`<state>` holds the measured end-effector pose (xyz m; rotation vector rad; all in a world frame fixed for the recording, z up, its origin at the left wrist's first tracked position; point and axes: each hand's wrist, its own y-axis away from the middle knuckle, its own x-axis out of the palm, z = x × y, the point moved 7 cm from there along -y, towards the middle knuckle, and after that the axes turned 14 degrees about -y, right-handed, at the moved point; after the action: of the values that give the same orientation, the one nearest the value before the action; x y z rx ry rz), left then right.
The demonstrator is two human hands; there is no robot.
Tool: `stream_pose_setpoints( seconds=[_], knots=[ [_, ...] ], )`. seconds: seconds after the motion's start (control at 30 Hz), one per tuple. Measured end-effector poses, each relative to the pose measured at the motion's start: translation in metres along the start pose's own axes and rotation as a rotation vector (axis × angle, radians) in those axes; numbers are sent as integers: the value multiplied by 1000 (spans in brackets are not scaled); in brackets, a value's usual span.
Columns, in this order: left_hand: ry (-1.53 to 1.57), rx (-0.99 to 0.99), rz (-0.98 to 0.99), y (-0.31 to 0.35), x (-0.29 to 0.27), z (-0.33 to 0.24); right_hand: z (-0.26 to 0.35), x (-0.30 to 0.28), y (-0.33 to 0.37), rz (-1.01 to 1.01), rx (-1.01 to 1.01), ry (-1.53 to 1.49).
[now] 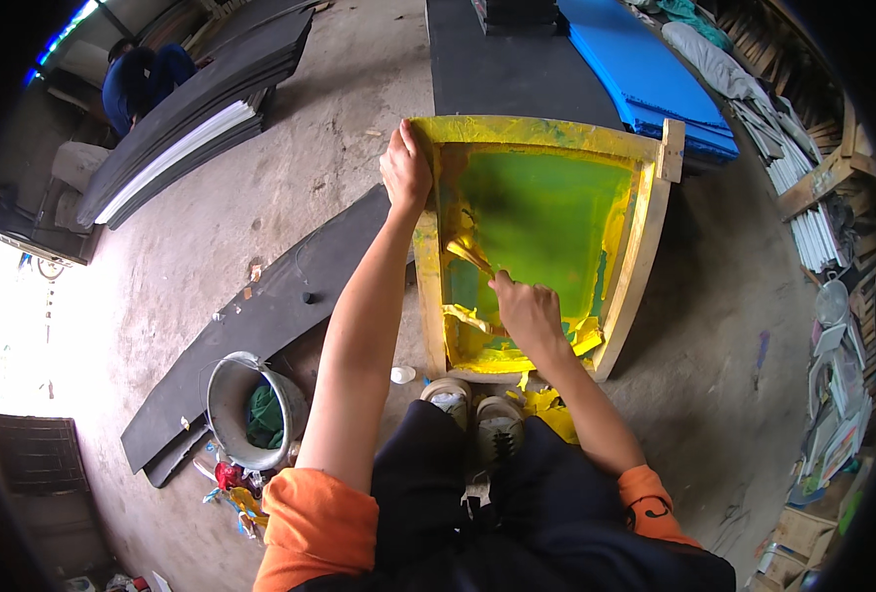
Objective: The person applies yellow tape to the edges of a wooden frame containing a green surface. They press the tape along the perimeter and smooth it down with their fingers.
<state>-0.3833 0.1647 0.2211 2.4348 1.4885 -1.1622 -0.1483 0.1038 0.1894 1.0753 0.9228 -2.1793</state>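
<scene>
A wooden screen-printing frame [517, 129] stands tilted in front of my feet, its green mesh [546, 222] smeared with yellow ink. My left hand [405, 170] is closed around its far left corner. With my right hand [532, 311] I grip a flat scraper [470, 256], coated in yellow, against the left part of the mesh. Thick yellow ink [487, 361] lies along the near inner edge. Peeled yellow strips [468, 318] cling near the lower left, and a crumpled yellow piece [587, 336] sits at the lower right.
A metal bucket [223, 395] with green cloth stands left of my legs, beside scraps. Black sheets [290, 316] lie on the floor; blue sheets [655, 74] are stacked beyond the frame. At far left, a person [132, 84] bends behind stacked boards [201, 109]. Yellow scraps [554, 414] lie by my shoes.
</scene>
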Motion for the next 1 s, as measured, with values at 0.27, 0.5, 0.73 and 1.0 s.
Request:
stream_pose_setpoints(
  seconds=[0.27,0.5,0.73,1.0],
  knots=[
    [250,112,105,50,22,57,-37,22,4,240,301,92],
    [281,-9,120,83,24,81,0,-1,-41,105,12,475],
    [287,-27,93,84,21,79,19,29,-87,218,-106,735],
    [92,-33,75,85,14,70,8,46,-53,170,0,188]
  ],
)
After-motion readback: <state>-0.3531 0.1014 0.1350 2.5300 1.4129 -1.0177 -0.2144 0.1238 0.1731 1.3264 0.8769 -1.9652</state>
